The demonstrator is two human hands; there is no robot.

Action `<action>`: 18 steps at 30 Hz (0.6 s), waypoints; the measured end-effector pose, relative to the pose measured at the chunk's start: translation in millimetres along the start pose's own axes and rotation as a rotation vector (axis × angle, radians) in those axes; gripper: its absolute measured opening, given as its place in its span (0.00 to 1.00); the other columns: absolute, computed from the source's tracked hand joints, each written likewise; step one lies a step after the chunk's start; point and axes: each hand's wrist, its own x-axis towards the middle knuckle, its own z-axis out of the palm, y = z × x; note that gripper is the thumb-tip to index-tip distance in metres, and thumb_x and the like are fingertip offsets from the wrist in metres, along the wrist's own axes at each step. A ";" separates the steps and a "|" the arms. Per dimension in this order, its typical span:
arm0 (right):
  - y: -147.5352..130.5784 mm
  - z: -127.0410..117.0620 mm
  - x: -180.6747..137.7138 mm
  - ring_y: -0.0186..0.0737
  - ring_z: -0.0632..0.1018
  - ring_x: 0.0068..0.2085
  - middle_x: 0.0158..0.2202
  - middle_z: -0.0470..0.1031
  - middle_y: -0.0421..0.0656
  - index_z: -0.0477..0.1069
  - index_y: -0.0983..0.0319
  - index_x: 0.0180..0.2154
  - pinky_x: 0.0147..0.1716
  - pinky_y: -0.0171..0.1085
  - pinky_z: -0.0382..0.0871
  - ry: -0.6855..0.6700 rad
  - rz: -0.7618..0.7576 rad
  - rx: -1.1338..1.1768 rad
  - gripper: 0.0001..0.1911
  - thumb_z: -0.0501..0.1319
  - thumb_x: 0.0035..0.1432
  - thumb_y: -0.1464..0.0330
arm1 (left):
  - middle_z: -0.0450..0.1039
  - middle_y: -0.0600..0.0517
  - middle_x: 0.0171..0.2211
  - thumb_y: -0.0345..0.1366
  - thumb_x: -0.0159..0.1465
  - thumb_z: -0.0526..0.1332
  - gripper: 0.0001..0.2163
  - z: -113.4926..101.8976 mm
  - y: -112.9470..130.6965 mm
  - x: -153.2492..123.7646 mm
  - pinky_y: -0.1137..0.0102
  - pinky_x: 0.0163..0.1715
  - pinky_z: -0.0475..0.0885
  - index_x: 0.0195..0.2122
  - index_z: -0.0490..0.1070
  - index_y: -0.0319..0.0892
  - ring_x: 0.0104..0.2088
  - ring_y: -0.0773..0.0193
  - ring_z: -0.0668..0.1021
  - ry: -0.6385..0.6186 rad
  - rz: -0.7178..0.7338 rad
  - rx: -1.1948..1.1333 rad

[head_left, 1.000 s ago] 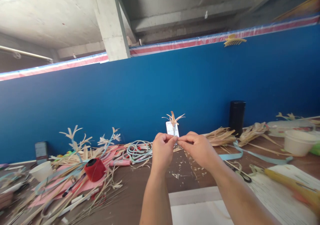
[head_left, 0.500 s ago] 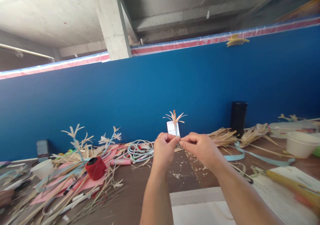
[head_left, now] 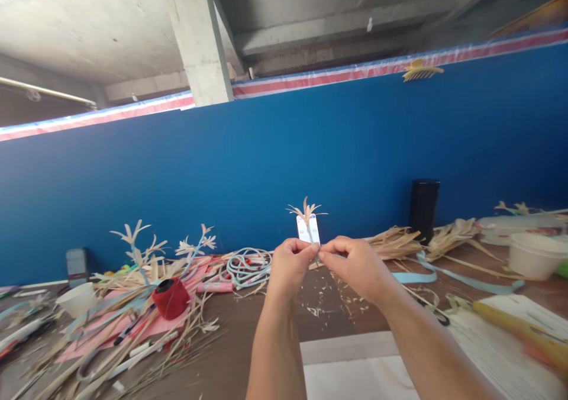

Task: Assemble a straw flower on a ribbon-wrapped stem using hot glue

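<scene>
A straw flower (head_left: 306, 212) with thin pale petals and a bluish stem stands upright above my fingertips. My left hand (head_left: 290, 264) pinches its stem between thumb and forefinger. My right hand (head_left: 352, 264) is closed in a pinch at the foot of the stem, its tips touching those of the left; what lies between them is too small to make out. Behind the flower a phone (head_left: 314, 229) leans upright with a timer on its screen. A light blue strip (head_left: 415, 277) runs out on the table from behind my right forearm.
At left, finished straw flowers (head_left: 137, 240), a red spool (head_left: 170, 298), a white cup (head_left: 77, 299) and loose straw cover pink paper. A coiled cable (head_left: 248, 268) lies near the blue partition (head_left: 248, 169). Rightward are straw bundles (head_left: 394, 240), a black cylinder (head_left: 423, 210) and a white tub (head_left: 535, 255).
The flower head has tilted slightly left and turned a little between my fingers. Both hands stay in nearly the same place, still pinched together.
</scene>
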 end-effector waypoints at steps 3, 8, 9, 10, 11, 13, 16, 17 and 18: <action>-1.1 -0.4 -0.6 0.34 0.69 0.25 0.28 0.73 0.40 0.75 0.62 0.27 0.23 0.32 0.58 -0.013 0.007 -0.023 0.13 0.56 0.49 0.61 | 0.65 0.55 0.19 0.45 0.47 0.65 0.15 0.5 -2.7 0.5 0.75 0.22 0.56 0.23 0.69 0.37 0.20 0.73 0.63 -0.018 -0.001 -0.061; -3.1 -2.7 -2.3 0.34 0.69 0.25 0.28 0.73 0.40 0.76 0.61 0.29 0.23 0.32 0.58 -0.021 -0.006 -0.057 0.13 0.57 0.48 0.61 | 0.65 0.56 0.18 0.44 0.46 0.66 0.14 1.2 -3.7 0.8 0.76 0.22 0.57 0.22 0.68 0.37 0.20 0.73 0.64 -0.038 -0.015 -0.132; -3.5 -3.0 -2.6 0.34 0.69 0.25 0.29 0.73 0.40 0.76 0.61 0.30 0.23 0.32 0.58 -0.019 -0.011 -0.061 0.13 0.57 0.48 0.61 | 0.65 0.56 0.18 0.44 0.46 0.66 0.14 1.4 -3.3 0.7 0.76 0.23 0.57 0.22 0.68 0.37 0.20 0.73 0.64 -0.034 -0.016 -0.134; -3.7 -3.1 -2.8 0.34 0.69 0.25 0.29 0.73 0.40 0.76 0.62 0.30 0.24 0.32 0.58 -0.015 -0.017 -0.062 0.14 0.57 0.48 0.61 | 0.65 0.56 0.19 0.44 0.46 0.66 0.14 1.6 -2.9 0.6 0.76 0.23 0.57 0.22 0.68 0.37 0.20 0.73 0.64 -0.027 -0.014 -0.133; -3.9 -3.1 -2.9 0.34 0.69 0.26 0.29 0.73 0.41 0.76 0.62 0.30 0.24 0.32 0.59 -0.010 -0.025 -0.061 0.14 0.57 0.48 0.61 | 0.66 0.55 0.19 0.44 0.46 0.66 0.14 1.8 -2.6 0.5 0.75 0.23 0.57 0.22 0.68 0.37 0.20 0.73 0.64 -0.021 -0.009 -0.128; -3.7 -2.5 -2.9 0.35 0.69 0.26 0.28 0.73 0.41 0.77 0.62 0.28 0.24 0.32 0.59 0.001 -0.034 -0.063 0.14 0.57 0.48 0.61 | 0.66 0.55 0.20 0.44 0.46 0.66 0.14 2.3 -2.8 0.4 0.75 0.23 0.58 0.23 0.69 0.37 0.21 0.72 0.65 -0.011 0.003 -0.102; -2.6 -0.8 -2.5 0.35 0.68 0.25 0.25 0.72 0.41 0.76 0.63 0.27 0.22 0.31 0.57 0.003 -0.012 -0.060 0.14 0.57 0.48 0.61 | 0.67 0.55 0.20 0.45 0.46 0.66 0.14 2.7 -4.2 0.6 0.75 0.23 0.58 0.23 0.70 0.38 0.21 0.71 0.65 0.006 0.012 -0.058; -2.1 -0.2 -2.3 0.34 0.68 0.24 0.24 0.72 0.41 0.76 0.63 0.26 0.20 0.31 0.56 0.004 -0.001 -0.052 0.14 0.57 0.48 0.61 | 0.67 0.54 0.20 0.45 0.46 0.66 0.14 2.7 -4.8 0.7 0.75 0.23 0.58 0.24 0.70 0.38 0.21 0.71 0.66 0.012 0.014 -0.053; -1.6 0.4 -2.1 0.34 0.67 0.23 0.23 0.71 0.40 0.76 0.63 0.26 0.19 0.31 0.55 0.005 0.009 -0.041 0.14 0.57 0.47 0.61 | 0.67 0.54 0.20 0.45 0.46 0.66 0.14 2.7 -5.2 0.8 0.75 0.23 0.58 0.24 0.70 0.38 0.22 0.71 0.66 0.016 0.016 -0.052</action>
